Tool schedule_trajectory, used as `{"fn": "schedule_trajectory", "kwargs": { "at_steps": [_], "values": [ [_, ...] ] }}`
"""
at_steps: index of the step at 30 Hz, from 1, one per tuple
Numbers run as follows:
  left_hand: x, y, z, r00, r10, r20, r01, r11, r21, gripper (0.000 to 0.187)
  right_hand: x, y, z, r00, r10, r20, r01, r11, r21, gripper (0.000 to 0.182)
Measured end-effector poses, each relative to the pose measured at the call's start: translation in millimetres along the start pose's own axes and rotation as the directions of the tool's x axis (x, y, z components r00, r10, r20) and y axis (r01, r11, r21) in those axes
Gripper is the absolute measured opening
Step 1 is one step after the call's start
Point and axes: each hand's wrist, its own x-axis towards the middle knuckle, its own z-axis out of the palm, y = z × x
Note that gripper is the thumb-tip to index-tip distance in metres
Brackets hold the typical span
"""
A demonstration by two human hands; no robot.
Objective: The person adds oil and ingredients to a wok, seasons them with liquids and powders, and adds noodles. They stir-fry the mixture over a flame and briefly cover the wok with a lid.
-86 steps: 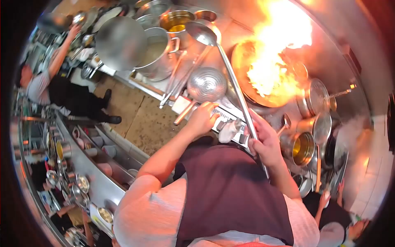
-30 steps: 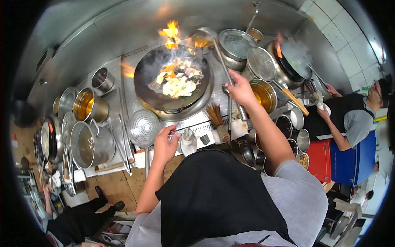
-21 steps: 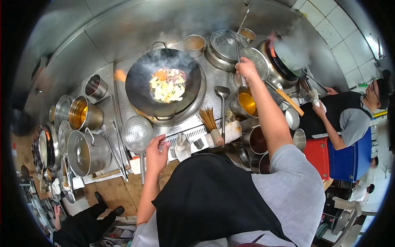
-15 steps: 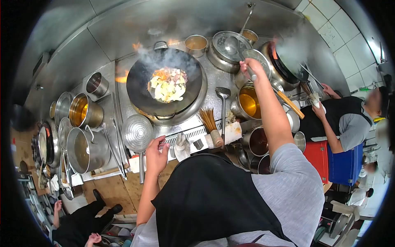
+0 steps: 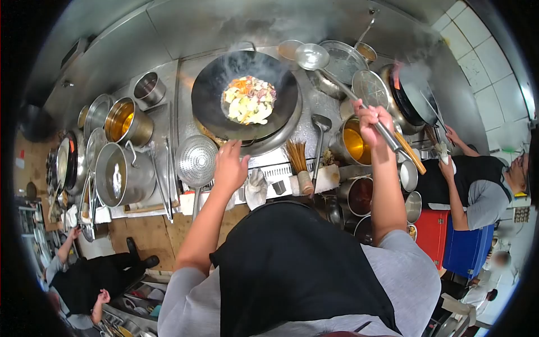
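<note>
My right hand (image 5: 373, 122) is wrapped round the long handle of a metal ladle (image 5: 312, 57). The ladle's bowl hangs at the back, to the right of the wok's far rim. In the black wok (image 5: 205, 95) lies steaming food (image 5: 250, 101), with pale yellow, orange and purplish pieces. My left hand (image 5: 230, 165) is empty, fingers stretched toward the wok's near handle (image 5: 247, 144) and thumb apart. Just left of that hand rests a perforated skimmer (image 5: 196, 160). A folded cloth (image 5: 256, 188) lies to its right.
A bamboo brush (image 5: 297, 160) and a wok spatula (image 5: 320, 124) lie right of the wok. Pots of yellow liquid (image 5: 356, 139) stand on both sides. A large pot (image 5: 112, 180) is at left. A co-worker (image 5: 460, 174) works at the right; another person (image 5: 95, 281) is lower left.
My right hand has come back and down, and the ladle's bowl has swung left toward the wok. My left hand has moved forward to the wok's near handle.
</note>
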Motion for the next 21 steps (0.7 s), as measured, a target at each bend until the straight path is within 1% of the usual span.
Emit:
{"fn": "schedule_trajectory", "kwargs": {
  "at_steps": [1, 2, 3, 4, 5, 6, 7, 9, 10, 11, 13, 14, 15, 16, 18, 20, 21],
  "values": [
    [8.3, -5.3, 9.7, 0.998, -0.004, 0.065, 0.0, 0.998, 0.06, 0.039, -2.7, 13.6, -2.4, 0.999, 0.033, 0.017, -0.033, 0.999, 0.001, 0.043],
    [15.8, -7.9, 16.0, 0.991, -0.01, 0.131, -0.005, 0.993, 0.117, 0.035, -4.3, 26.9, -7.1, 1.0, 0.012, 0.029, -0.01, 0.998, -0.055, 0.043],
    [23.5, -7.4, 19.9, 0.991, -0.016, 0.13, 0.0, 0.993, 0.121, 0.035, -6.7, 41.4, -8.5, 1.0, 0.017, 0.016, -0.015, 0.995, -0.102, 0.04],
    [29.9, -5.5, 23.7, 0.978, -0.053, 0.202, 0.02, 0.987, 0.161, 0.03, -7.8, 54.5, -12.3, 0.999, 0.042, 0.025, -0.037, 0.987, -0.157, 0.04],
    [33.2, -3.1, 26.7, 0.958, -0.092, 0.271, 0.037, 0.979, 0.201, 0.03, -7.9, 66.2, -16.1, 0.997, 0.067, 0.034, -0.058, 0.976, -0.211, 0.04],
    [34.8, 1.6, 26.7, 0.967, -0.077, 0.243, 0.032, 0.982, 0.185, 0.033, -6.4, 74.5, -22.8, 0.999, 0.047, -0.005, -0.046, 0.947, -0.319, 0.042],
    [34.1, 7.9, 25.7, 0.967, -0.081, 0.242, 0.035, 0.982, 0.187, 0.033, -7.9, 83.8, -27.7, 0.999, 0.031, -0.026, -0.039, 0.915, -0.401, 0.048],
    [30.3, 17.8, 24.7, 0.97, -0.071, 0.233, 0.055, 0.996, 0.076, 0.03, -7.9, 99.5, -39.7, 0.999, 0.03, -0.028, -0.04, 0.854, -0.519, 0.054],
    [28.9, 14.6, 31.5, 0.975, -0.06, 0.213, 0.043, 0.996, 0.084, 0.028, -8.7, 106.5, -44.0, 0.998, 0.011, -0.056, -0.04, 0.828, -0.559, 0.059],
    [28.7, 7.3, 40.3, 0.974, -0.06, 0.219, 0.043, 0.996, 0.082, 0.028, -9.0, 113.1, -48.1, 0.998, 0.008, -0.061, -0.041, 0.83, -0.557, 0.059],
    [36.2, -1.6, 49.0, 0.965, -0.131, 0.229, 0.118, 0.991, 0.07, 0.028, -7.4, 125.1, -49.7, 0.994, -0.027, -0.106, -0.062, 0.658, -0.75, 0.064],
    [31.9, -2.1, 52.9, 0.966, -0.126, 0.225, 0.114, 0.991, 0.065, 0.028, -7.9, 129.0, -47.7, 0.99, -0.038, -0.134, -0.085, 0.6, -0.796, 0.07],
    [27.5, 4.1, 49.2, 0.978, -0.108, 0.177, 0.099, 0.993, 0.059, 0.027, -11.6, 135.7, -43.6, 0.987, -0.066, -0.149, -0.089, 0.548, -0.832, 0.074],
    [25.0, 7.6, 46.8, 0.987, -0.094, 0.133, 0.087, 0.995, 0.054, 0.027, -13.9, 138.4, -40.9, 0.988, -0.073, -0.137, -0.078, 0.528, -0.846, 0.075],
    [27.7, 4.1, 48.0, 0.98, -0.112, 0.163, 0.106, 0.993, 0.041, 0.028, -22.6, 144.6, -45.9, 0.987, -0.074, -0.145, -0.087, 0.512, -0.855, 0.075],
    [28.2, 0.3, 46.4, 0.977, -0.126, 0.172, 0.122, 0.992, 0.034, 0.028, -24.5, 144.7, -52.2, 0.987, -0.114, -0.111, -0.041, 0.492, -0.87, 0.076],
    [28.3, -0.5, 46.6, 0.978, -0.118, 0.171, 0.117, 0.993, 0.013, 0.029, -27.2, 146.0, -52.2, 0.988, -0.109, -0.108, -0.041, 0.488, -0.872, 0.076]
  ]
}}
